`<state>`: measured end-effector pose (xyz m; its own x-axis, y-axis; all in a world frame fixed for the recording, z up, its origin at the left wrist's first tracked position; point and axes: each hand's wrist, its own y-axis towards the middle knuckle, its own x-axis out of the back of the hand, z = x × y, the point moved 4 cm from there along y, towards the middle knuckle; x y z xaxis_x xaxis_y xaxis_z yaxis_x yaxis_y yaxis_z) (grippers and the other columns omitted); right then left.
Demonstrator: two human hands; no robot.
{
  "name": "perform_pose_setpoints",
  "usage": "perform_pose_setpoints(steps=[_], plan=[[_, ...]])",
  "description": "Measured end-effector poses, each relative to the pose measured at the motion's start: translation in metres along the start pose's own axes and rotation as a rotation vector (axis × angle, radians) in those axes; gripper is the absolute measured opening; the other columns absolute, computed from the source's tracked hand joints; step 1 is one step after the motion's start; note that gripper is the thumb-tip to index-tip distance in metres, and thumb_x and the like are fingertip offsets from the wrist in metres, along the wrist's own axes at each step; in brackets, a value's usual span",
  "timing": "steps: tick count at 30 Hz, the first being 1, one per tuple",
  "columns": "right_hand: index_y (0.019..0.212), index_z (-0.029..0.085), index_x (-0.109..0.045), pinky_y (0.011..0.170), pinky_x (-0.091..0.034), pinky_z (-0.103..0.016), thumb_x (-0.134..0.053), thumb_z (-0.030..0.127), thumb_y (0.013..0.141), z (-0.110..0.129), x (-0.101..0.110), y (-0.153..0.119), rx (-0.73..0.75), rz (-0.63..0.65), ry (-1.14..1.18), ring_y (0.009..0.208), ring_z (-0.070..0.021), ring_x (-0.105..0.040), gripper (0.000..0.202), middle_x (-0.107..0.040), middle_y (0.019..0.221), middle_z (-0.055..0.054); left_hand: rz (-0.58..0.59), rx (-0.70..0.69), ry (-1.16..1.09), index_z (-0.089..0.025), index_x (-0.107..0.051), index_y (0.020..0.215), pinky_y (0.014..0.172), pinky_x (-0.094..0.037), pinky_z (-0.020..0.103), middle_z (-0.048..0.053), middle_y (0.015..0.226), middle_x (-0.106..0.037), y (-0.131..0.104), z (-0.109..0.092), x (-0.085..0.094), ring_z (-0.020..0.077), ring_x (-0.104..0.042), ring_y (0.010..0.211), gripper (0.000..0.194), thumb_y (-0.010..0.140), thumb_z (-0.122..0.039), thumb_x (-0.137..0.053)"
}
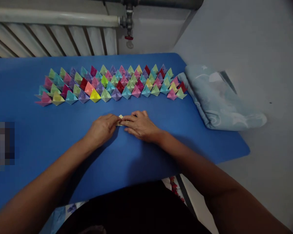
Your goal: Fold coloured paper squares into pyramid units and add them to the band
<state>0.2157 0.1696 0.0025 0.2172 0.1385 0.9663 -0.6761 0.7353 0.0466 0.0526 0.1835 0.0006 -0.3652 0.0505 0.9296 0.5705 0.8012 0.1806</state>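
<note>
Looks to me like a fold getting pressed into that little pale yellow paper (121,116), which sits on the blue worktop (51,126) between the two hands, just in front of the rows of folded paper pieces (120,86). Left hand (101,128) has its fingertips closed on the paper's left end. Right hand (143,127) lays its fingers over the other side; can't tell if that grip is a real pinch, since the fingers cover most of it.

For a clean crease I'd let the left just pin the paper while the right does the pressing, edges lined up first. Keep it flat on the worktop so there's something firm under the fold. Go easy near the tip, thin paper could tear or skew there. Also watch the knuckles: the front row is pretty near, and those pieces probably tip easily.
</note>
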Motion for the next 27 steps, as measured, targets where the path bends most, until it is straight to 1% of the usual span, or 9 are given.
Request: perform_pose_setpoints(steps=[3,6,9,11,14,17,20,23,27], plan=[[0.135,0.027,-0.059,0.092,-0.029,-0.045,-0.051,0.034,0.099,-0.004,-0.002,-0.007,0.027,-0.056,0.010,0.117,-0.0286,-0.044,0.037,-0.057,0.143,-0.003,-0.005,-0.052,0.041,-0.020,-0.068,0.107,0.079,-0.047,0.037,0.008,0.108,-0.073,-0.004,0.000,0.002,0.0233,-0.066,0.095,0.031,0.090,-0.015,-0.042],[0.129,0.028,-0.064,0.092,-0.030,-0.045,-0.056,0.034,0.097,-0.012,0.000,-0.015,-0.001,-0.116,0.041,0.117,-0.0285,-0.047,0.034,-0.060,0.140,-0.003,-0.029,-0.105,0.082,-0.019,-0.069,0.104,0.079,-0.045,0.037,0.010,0.111,-0.072,-0.005,-0.004,0.005,0.0255,-0.066,0.099,0.024,0.092,-0.024,-0.049],[0.118,0.026,-0.070,0.091,-0.035,-0.042,-0.060,0.035,0.094,-0.025,0.002,-0.018,-0.073,-0.192,0.152,0.112,-0.0258,-0.053,0.027,-0.066,0.130,-0.005,-0.039,-0.128,0.044,-0.020,-0.069,0.101,0.078,-0.043,0.036,0.009,0.108,-0.072,0.000,-0.002,0.005,0.0248,-0.066,0.097,0.021,0.093,-0.033,-0.055],[0.112,0.023,-0.071,0.091,-0.038,-0.040,-0.062,0.038,0.093,-0.034,0.003,-0.017,-0.100,-0.247,0.239,0.108,-0.0241,-0.058,0.026,-0.070,0.122,-0.007,-0.004,-0.143,0.005,-0.020,-0.069,0.097,0.076,-0.042,0.035,0.008,0.103,-0.072,0.005,0.002,0.004,0.0229,-0.066,0.092,0.021,0.095,-0.035,-0.054],[0.108,0.021,-0.071,0.092,-0.042,-0.038,-0.060,0.041,0.093,-0.044,0.004,-0.014,-0.102,-0.340,0.341,0.103,-0.0220,-0.063,0.027,-0.073,0.111,-0.007,0.037,-0.168,-0.041,-0.020,-0.070,0.094,0.077,-0.041,0.034,0.007,0.101,-0.072,0.011,0.009,0.003,0.0220,-0.066,0.090,0.023,0.096,-0.036,-0.052],[0.104,0.019,-0.071,0.088,-0.047,-0.034,-0.058,0.039,0.094,-0.050,0.005,-0.011,-0.096,-0.418,0.425,0.093,-0.0186,-0.065,0.026,-0.074,0.101,-0.007,0.034,-0.198,-0.093,-0.021,-0.070,0.098,0.081,-0.042,0.035,0.007,0.102,-0.072,0.014,0.014,0.003,0.0220,-0.066,0.094,0.025,0.097,-0.038,-0.051],[0.101,0.019,-0.071,0.081,-0.049,-0.030,-0.059,0.035,0.092,-0.052,0.006,-0.008,-0.147,-0.422,0.476,0.081,-0.0152,-0.064,0.022,-0.072,0.096,-0.005,0.043,-0.216,-0.123,-0.023,-0.071,0.099,0.082,-0.043,0.034,0.005,0.102,-0.072,0.015,0.018,0.003,0.0216,-0.066,0.097,0.028,0.098,-0.040,-0.049],[0.099,0.019,-0.072,0.079,-0.049,-0.029,-0.061,0.033,0.090,-0.053,0.007,-0.006,-0.185,-0.412,0.506,0.077,-0.0142,-0.063,0.020,-0.071,0.093,-0.004,0.045,-0.235,-0.121,-0.023,-0.071,0.100,0.080,-0.045,0.032,0.005,0.101,-0.073,0.015,0.019,0.003,0.0209,-0.066,0.097,0.030,0.098,-0.042,-0.047],[0.097,0.019,-0.072,0.076,-0.048,-0.028,-0.062,0.032,0.089,-0.054,0.008,-0.004,-0.210,-0.421,0.527,0.075,-0.0137,-0.062,0.018,-0.069,0.090,-0.003,-0.025,-0.300,-0.055,-0.021,-0.071,0.103,0.079,-0.047,0.033,0.007,0.102,-0.073,0.011,0.013,0.005,0.0211,-0.067,0.092,0.030,0.100,-0.038,-0.046]])
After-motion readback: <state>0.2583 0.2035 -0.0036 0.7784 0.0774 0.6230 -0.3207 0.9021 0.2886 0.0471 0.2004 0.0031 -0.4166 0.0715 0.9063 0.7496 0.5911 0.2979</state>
